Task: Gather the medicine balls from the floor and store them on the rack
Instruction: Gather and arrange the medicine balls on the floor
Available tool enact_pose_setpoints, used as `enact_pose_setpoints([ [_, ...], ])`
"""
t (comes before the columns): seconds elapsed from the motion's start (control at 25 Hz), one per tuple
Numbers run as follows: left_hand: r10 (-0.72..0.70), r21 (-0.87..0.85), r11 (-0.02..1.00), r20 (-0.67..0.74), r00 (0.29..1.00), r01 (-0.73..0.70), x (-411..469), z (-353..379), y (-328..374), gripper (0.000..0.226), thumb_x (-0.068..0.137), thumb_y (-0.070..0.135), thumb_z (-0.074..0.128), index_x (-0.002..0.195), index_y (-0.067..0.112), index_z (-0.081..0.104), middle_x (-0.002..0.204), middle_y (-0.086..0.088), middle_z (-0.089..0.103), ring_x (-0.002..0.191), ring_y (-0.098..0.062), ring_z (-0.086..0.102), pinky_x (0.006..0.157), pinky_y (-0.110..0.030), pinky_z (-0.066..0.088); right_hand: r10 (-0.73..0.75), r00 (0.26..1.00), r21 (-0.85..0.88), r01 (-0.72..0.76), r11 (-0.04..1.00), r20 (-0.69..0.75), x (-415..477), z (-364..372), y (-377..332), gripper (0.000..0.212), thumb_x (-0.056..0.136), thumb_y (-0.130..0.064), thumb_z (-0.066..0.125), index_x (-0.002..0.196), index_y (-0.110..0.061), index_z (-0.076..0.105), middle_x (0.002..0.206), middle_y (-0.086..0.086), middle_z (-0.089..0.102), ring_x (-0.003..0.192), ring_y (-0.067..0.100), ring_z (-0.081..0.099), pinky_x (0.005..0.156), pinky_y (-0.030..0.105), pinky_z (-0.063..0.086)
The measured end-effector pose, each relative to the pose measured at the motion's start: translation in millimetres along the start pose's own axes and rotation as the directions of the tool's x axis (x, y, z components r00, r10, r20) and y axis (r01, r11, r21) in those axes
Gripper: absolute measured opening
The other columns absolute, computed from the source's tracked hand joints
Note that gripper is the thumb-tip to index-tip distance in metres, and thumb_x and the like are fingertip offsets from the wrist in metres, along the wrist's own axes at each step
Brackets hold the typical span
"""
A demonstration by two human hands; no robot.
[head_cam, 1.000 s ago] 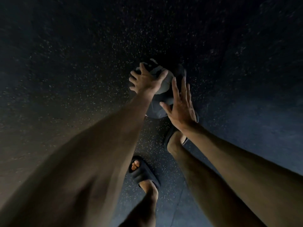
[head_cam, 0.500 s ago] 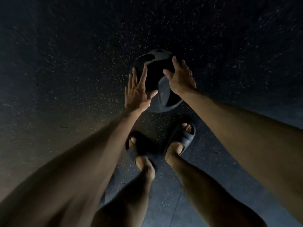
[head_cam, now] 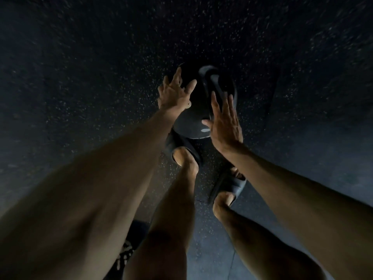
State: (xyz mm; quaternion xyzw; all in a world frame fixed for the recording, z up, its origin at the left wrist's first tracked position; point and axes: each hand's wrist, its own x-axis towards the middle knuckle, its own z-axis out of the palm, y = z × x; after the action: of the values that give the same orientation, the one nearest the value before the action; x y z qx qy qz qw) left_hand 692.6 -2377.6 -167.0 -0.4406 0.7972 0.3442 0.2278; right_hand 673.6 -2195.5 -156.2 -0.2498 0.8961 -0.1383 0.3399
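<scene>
Head camera, looking straight down in dim light: a dark medicine ball [head_cam: 196, 112] with a paler curved band across its top sits between a person's two outstretched hands, just beyond the toes. Whether it rests on the ground or hangs just clear of it cannot be told in the gloom.

The left hand [head_cam: 173, 93] is pressed to the ball's upper left side, fingers spread wide and the thumb [head_cam: 191, 84] reaching over onto the ball's top. The right hand [head_cam: 226, 124] lies flat against the ball's right flank, palm inward, its fingers [head_cam: 217, 104] straight and close together, pointing away from the body. Neither hand is clenched; the ball is cupped between two spread palms, the left set higher on it than the right.

Both bare forearms run in from the bottom corners and converge on the ball. Below it stand two feet in dark slide sandals: the left slide [head_cam: 177, 142] has its toe just under the ball's near edge, while the right slide [head_cam: 232, 184] is set further back, partly hidden by the right wrist. A strip of patterned shorts [head_cam: 125, 255] shows at the lower edge between the left arm and leg.

All around spreads a dark rubber floor [head_cam: 80, 77] flecked with pale specks.
</scene>
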Motion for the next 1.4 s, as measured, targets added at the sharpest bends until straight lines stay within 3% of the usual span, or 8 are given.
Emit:
enact_pose_setpoints([
  [0.28, 0.258, 0.011, 0.966, -0.060, 0.964, -0.258, -24.1, -4.1, -22.2, 0.092, 0.091, 0.067, 0.051, 0.160, 0.028, 0.004, 0.165, -0.021, 0.001, 0.152, -0.038, 0.010, 0.119, -0.052, 0.019, 0.161, 0.986, 0.052, -0.163, 0.985, 0.045, 90.3, -61.2, -32.2, 0.071, 0.101, -0.052, 0.043, 0.160, -0.033, 0.009, 0.168, 0.009, 0.009, 0.154, 0.030, 0.005, 0.124, 0.048, 0.016],
  [0.44, 0.193, -0.039, 0.980, -0.022, 0.981, -0.194, 10.0, -23.1, -11.4, 0.097, 0.090, 0.064, 0.056, 0.159, 0.034, -0.006, 0.163, -0.025, 0.007, 0.148, -0.043, 0.021, 0.114, -0.058, 0.031, 0.238, 0.969, 0.130, -0.244, 0.961, 0.058, 149.6, -84.2, -66.7, 0.068, 0.102, -0.055, 0.037, 0.160, -0.033, 0.009, 0.168, 0.009, 0.005, 0.154, 0.033, 0.002, 0.124, 0.049, 0.012],
  [0.6, 0.138, -0.165, 0.978, 0.068, 0.988, -0.125, 61.6, -63.4, 5.7, 0.086, 0.094, 0.061, 0.048, 0.156, 0.042, -0.007, 0.157, -0.024, 0.023, 0.127, -0.047, 0.050, 0.088, -0.057, 0.055, 0.123, 0.991, 0.118, -0.128, 0.985, 0.049, 161.1, -95.4, -72.0, 0.078, 0.098, -0.052, 0.050, 0.161, -0.030, 0.009, 0.168, 0.007, -0.002, 0.155, 0.028, -0.002, 0.124, 0.049, 0.013],
  [0.76, 0.038, -0.184, 0.983, 0.034, 0.999, -0.031, 105.6, -93.8, 17.0, 0.073, 0.098, 0.061, 0.040, 0.158, 0.038, 0.007, 0.155, -0.018, 0.035, 0.133, -0.039, 0.046, 0.099, -0.049, 0.047, -0.032, 0.998, 0.042, 0.030, 0.999, 0.052, 153.4, -93.0, -69.1, 0.107, 0.086, -0.043, 0.073, 0.160, -0.031, -0.003, 0.167, 0.006, -0.015, 0.154, 0.028, -0.010, 0.121, 0.049, 0.017],
  [0.92, -0.039, -0.361, 0.932, 0.020, 0.999, 0.043, 144.5, -111.0, 10.3, 0.076, 0.092, 0.067, 0.042, 0.156, 0.029, 0.025, 0.148, -0.015, 0.044, 0.130, -0.038, 0.050, 0.107, -0.048, 0.044, -0.054, 0.997, -0.025, 0.056, 0.998, 0.047, 182.0, -102.1, -87.5, 0.108, 0.085, -0.042, 0.074, 0.160, -0.032, -0.003, 0.167, 0.006, -0.013, 0.154, 0.029, -0.007, 0.120, 0.049, 0.021],
  [1.04, -0.033, -0.360, 0.933, -0.026, 0.999, 0.022, 129.0, -110.1, 16.0, 0.076, 0.097, 0.058, 0.046, 0.158, 0.021, 0.019, 0.157, -0.014, 0.031, 0.143, -0.035, 0.031, 0.114, -0.047, 0.032, -0.064, 0.996, -0.121, 0.072, 0.990, 0.064, 209.2, -114.3, -102.8, 0.103, 0.087, -0.055, 0.066, 0.160, -0.031, -0.002, 0.168, 0.008, -0.007, 0.154, 0.032, 0.000, 0.118, 0.055, 0.024],
  [1.16, -0.051, -0.319, 0.948, -0.117, 0.992, 0.011, 110.4, -107.5, 22.8, 0.092, 0.089, 0.069, 0.044, 0.159, 0.019, 0.010, 0.163, -0.015, 0.016, 0.148, -0.035, 0.018, 0.121, -0.051, 0.023, -0.067, 0.992, -0.169, 0.084, 0.982, 0.105, 243.3, -132.8, -116.9, 0.099, 0.088, -0.064, 0.057, 0.160, -0.028, 0.000, 0.167, 0.012, 0.000, 0.152, 0.035, 0.006, 0.118, 0.056, 0.026],
  [1.4, -0.081, -0.346, 0.936, -0.032, 0.996, 0.065, 147.2, -136.9, 51.5, 0.093, 0.089, 0.065, 0.055, 0.158, 0.037, -0.001, 0.166, -0.019, -0.004, 0.151, -0.042, 0.001, 0.119, -0.059, 0.015, 0.093, 0.975, -0.148, -0.063, 0.987, 0.203, 315.2, -158.9, -145.6, 0.088, 0.094, -0.071, 0.036, 0.160, -0.024, 0.002, 0.167, 0.011, 0.003, 0.149, 0.043, 0.013, 0.115, 0.056, 0.027],
])
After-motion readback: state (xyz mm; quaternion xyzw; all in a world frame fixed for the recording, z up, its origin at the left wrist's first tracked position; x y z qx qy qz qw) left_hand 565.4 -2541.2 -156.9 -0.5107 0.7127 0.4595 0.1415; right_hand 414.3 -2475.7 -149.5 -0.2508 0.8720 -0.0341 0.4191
